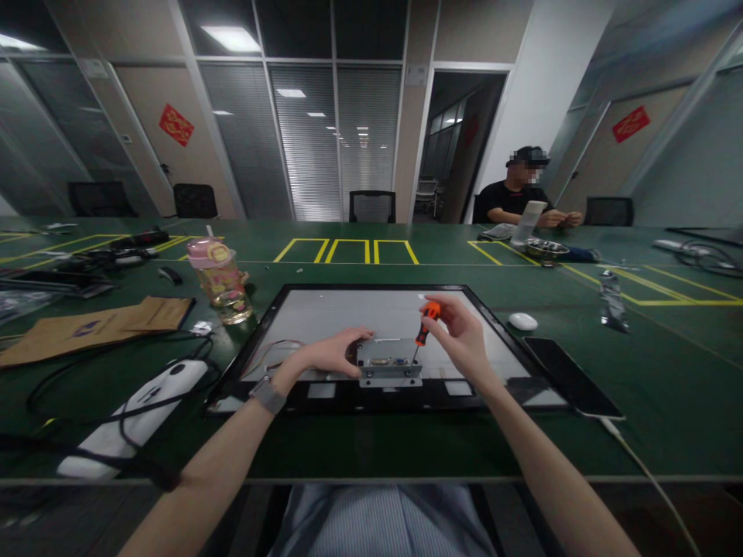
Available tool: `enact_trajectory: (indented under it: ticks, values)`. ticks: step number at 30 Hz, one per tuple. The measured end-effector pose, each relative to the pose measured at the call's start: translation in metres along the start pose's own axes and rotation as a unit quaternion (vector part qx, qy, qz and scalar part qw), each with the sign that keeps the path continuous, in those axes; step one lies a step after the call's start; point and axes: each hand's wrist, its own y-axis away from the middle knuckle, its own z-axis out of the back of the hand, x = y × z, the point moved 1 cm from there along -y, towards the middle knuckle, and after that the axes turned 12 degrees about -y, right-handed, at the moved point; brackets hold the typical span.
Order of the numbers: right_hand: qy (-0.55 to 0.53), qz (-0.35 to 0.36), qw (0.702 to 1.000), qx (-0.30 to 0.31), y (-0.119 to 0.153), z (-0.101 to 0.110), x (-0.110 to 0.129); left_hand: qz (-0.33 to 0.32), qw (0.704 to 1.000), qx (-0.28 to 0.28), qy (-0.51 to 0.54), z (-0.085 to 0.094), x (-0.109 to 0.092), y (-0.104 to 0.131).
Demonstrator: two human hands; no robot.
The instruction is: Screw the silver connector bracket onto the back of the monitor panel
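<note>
Head view: right hand [458,333] pinched on orange screwdriver [426,325], tip down on metal connector bracket [388,365] that the open left hand [333,353] steadies mid-monitor back [325,309]; bracket likely light, stiff, best held by its edges.

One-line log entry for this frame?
left hand: steadies metal bracket | right hand: holds screwdriver, tip on bracket | monitor panel: flat
</note>
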Motion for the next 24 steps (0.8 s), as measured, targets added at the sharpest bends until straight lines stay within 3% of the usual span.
enact_trajectory:
  ticks: [5, 9, 13, 20, 24]
  values:
    - [0.017, 0.025, 0.998, 0.056, -0.0008, 0.0026, 0.0052, -0.003, 1.0, -0.004, 0.002, -0.0009, 0.0028, -0.0001]
    - [0.071, 0.023, 0.996, 0.039, -0.0033, 0.002, 0.0036, -0.007, 1.0, -0.011, 0.008, -0.0018, 0.0035, -0.0004]
    - [0.034, -0.006, 0.999, 0.029, -0.0029, 0.0003, 0.0011, -0.001, 1.0, -0.008, 0.0, -0.001, 0.0006, -0.0002]
    - [-0.03, -0.021, 0.996, 0.085, -0.0009, 0.0052, 0.0038, -0.008, 1.0, -0.008, -0.005, 0.0007, -0.0029, -0.0002]
    - [0.02, 0.008, 0.997, 0.077, -0.0034, 0.005, 0.0071, -0.005, 1.0, -0.009, -0.007, 0.0007, -0.0027, -0.0003]
